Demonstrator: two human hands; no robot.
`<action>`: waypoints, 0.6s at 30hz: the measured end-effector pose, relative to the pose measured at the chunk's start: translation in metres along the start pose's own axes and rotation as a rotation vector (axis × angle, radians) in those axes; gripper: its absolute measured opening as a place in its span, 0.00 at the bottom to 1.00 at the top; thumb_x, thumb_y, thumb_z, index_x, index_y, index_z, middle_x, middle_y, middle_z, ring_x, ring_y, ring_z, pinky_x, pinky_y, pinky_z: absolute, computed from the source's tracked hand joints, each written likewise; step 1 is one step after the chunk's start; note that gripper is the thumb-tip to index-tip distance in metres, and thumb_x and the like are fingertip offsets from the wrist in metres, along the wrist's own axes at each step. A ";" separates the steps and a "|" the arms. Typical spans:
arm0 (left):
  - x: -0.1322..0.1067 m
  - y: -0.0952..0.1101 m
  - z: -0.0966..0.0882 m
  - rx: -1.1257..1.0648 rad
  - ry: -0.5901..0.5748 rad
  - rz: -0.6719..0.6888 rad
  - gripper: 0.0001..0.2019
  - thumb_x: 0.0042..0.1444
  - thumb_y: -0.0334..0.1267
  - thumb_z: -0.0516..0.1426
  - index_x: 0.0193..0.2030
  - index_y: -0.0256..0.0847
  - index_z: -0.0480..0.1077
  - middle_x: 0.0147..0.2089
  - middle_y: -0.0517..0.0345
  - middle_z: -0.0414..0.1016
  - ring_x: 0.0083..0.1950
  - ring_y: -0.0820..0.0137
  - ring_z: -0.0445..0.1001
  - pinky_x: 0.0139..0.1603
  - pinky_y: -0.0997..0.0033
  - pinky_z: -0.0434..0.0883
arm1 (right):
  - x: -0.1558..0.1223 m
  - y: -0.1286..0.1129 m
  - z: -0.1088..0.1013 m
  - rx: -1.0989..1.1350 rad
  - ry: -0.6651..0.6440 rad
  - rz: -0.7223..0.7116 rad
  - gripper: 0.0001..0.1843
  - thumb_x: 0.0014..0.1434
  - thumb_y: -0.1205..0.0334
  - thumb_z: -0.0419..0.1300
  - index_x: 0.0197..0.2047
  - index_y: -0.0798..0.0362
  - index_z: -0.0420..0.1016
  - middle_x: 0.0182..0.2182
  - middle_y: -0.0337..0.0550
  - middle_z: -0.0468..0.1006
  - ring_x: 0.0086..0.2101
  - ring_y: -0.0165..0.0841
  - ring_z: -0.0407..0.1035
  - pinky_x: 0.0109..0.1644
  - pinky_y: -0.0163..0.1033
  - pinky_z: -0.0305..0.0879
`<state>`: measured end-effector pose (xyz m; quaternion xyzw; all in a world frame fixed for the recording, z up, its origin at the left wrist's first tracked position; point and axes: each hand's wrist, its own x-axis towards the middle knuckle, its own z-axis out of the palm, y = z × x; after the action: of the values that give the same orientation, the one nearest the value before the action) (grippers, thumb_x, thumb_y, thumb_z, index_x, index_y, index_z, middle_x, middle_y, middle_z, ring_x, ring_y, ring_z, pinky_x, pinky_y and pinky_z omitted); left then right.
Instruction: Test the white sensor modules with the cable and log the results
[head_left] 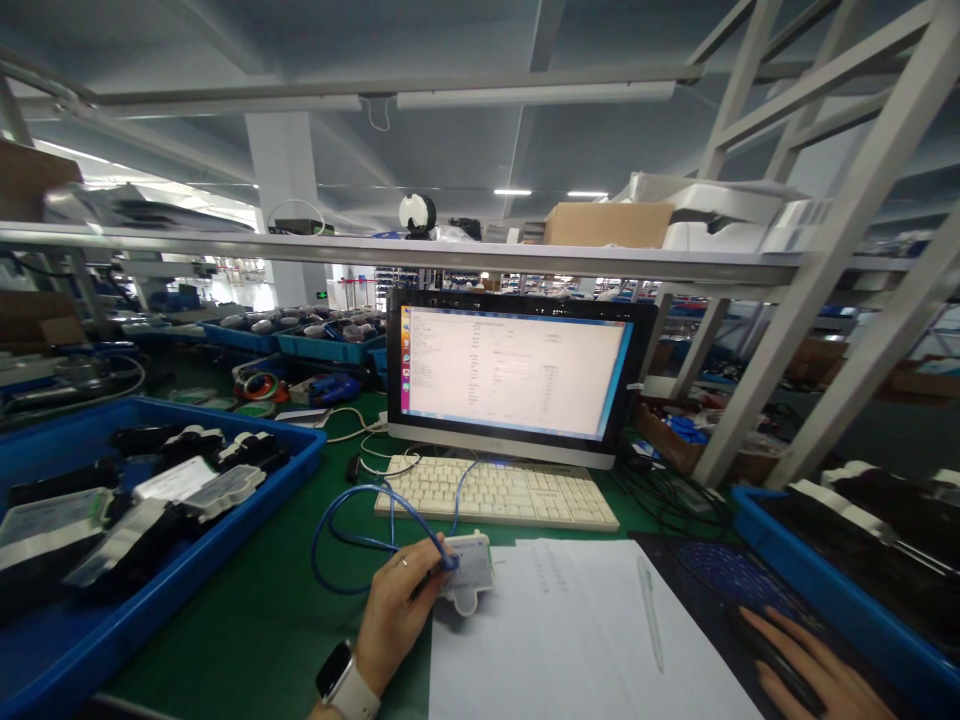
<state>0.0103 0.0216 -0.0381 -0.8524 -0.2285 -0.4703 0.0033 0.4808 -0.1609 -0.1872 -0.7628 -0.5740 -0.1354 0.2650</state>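
Head view: a blue plastic bin (199,568) of black-and-white devices stands leftmost. My left hand (401,605) grips the blue cable (373,489) where it meets a white module (474,575), over the paper's (555,640) top-left corner. A pen (651,615) lies on that paper; beyond, my right hand (821,670) grasps a black mouse (780,665).

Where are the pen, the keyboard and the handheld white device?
Pen (650,614), head view: middle of its barrel.
Keyboard (510,494), head view: on its keys.
White device (474,569), head view: face turned toward the camera.
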 end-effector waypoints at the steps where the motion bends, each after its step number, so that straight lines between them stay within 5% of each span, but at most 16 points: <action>1: 0.000 0.000 0.000 0.003 0.000 0.002 0.10 0.59 0.31 0.54 0.47 0.43 0.67 0.46 0.59 0.74 0.49 0.74 0.73 0.50 0.78 0.70 | 0.000 -0.001 -0.001 -0.001 -0.006 0.003 0.28 0.58 0.45 0.45 0.54 0.47 0.71 0.54 0.44 0.68 0.49 0.44 0.68 0.48 0.50 0.70; 12: -0.006 0.001 0.002 -0.018 0.026 -0.083 0.11 0.57 0.30 0.55 0.48 0.43 0.65 0.47 0.58 0.73 0.50 0.73 0.72 0.50 0.76 0.69 | 0.000 -0.005 -0.005 -0.078 0.075 -0.067 0.26 0.59 0.47 0.46 0.54 0.47 0.72 0.52 0.43 0.70 0.48 0.41 0.69 0.44 0.47 0.72; 18: -0.013 -0.012 -0.003 0.127 0.357 -0.404 0.11 0.57 0.40 0.53 0.44 0.36 0.62 0.39 0.51 0.69 0.38 0.67 0.72 0.40 0.67 0.71 | 0.012 -0.043 -0.032 -0.290 0.313 -0.177 0.28 0.59 0.45 0.45 0.50 0.55 0.73 0.53 0.52 0.67 0.55 0.55 0.58 0.48 0.60 0.63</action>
<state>-0.0027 0.0263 -0.0486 -0.6912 -0.4187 -0.5890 0.0030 0.4468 -0.1605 -0.1440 -0.7093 -0.5651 -0.3557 0.2257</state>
